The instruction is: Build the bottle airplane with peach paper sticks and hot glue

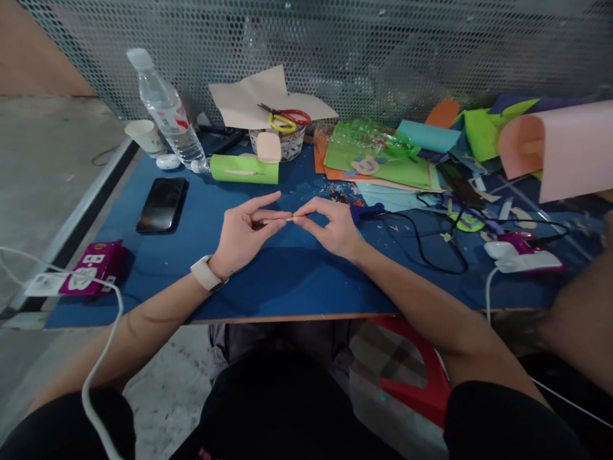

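Note:
My left hand (pixel 246 231) and my right hand (pixel 330 225) meet fingertip to fingertip above the blue tabletop (pixel 297 281). Between them is a thin, pale strip (pixel 289 219), pinched at its right end by my right thumb and forefinger. Its left part lies between my left thumb and fingers; one left finger points outward. What the strip is made of is too small to tell. Just beyond my hands lies a bottle wrapped in green paper (pixel 246 170), with a slim pale piece on its side. A blue-handled tool (pixel 368 211) with a black cord rests behind my right hand.
A phone (pixel 161 204), an upright water bottle (pixel 167 105), a paper cup (pixel 145 138) and a purple power strip (pixel 96 268) stand left. Scissors (pixel 285 119) lie on paper over a basket (pixel 288 144). Coloured paper (pixel 383 169), cords and another person's arm (pixel 582 319) are right.

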A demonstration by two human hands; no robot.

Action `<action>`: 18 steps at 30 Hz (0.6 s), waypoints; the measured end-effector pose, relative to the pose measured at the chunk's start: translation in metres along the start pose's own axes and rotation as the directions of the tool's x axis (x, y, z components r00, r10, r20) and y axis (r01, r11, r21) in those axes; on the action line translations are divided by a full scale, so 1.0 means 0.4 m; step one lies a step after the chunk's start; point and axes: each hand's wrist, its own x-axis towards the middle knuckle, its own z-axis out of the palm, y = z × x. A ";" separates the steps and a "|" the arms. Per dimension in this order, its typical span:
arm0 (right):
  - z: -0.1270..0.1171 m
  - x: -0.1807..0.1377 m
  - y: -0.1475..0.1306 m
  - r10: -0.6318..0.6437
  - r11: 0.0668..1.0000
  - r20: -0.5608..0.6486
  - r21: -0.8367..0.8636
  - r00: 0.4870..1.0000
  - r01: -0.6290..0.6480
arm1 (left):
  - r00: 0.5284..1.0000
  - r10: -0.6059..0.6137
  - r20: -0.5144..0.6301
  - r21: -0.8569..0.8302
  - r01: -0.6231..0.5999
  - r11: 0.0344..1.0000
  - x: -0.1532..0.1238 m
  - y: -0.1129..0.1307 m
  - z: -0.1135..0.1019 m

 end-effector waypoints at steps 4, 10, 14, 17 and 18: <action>-0.005 0.004 -0.003 0.041 0.998 0.000 -0.036 0.999 -0.041 | 0.999 -0.003 -0.038 -0.004 0.003 1.000 0.001 0.005 0.000; -0.019 0.009 0.002 0.042 0.998 0.008 -0.055 0.999 -0.041 | 0.998 0.002 -0.066 0.029 0.000 1.000 0.007 -0.003 -0.011; -0.019 0.009 0.008 0.064 0.996 -0.010 -0.059 0.998 -0.065 | 0.983 0.129 -0.133 0.087 -0.118 0.989 0.028 0.021 -0.039; -0.016 0.008 0.011 0.054 0.998 0.016 -0.040 0.998 -0.053 | 0.930 0.298 -0.214 0.138 -0.273 0.952 0.075 0.056 -0.093; -0.014 0.007 0.012 0.043 0.999 0.035 -0.030 0.998 -0.042 | 0.925 0.324 -0.198 0.166 -0.294 0.941 0.097 0.066 -0.118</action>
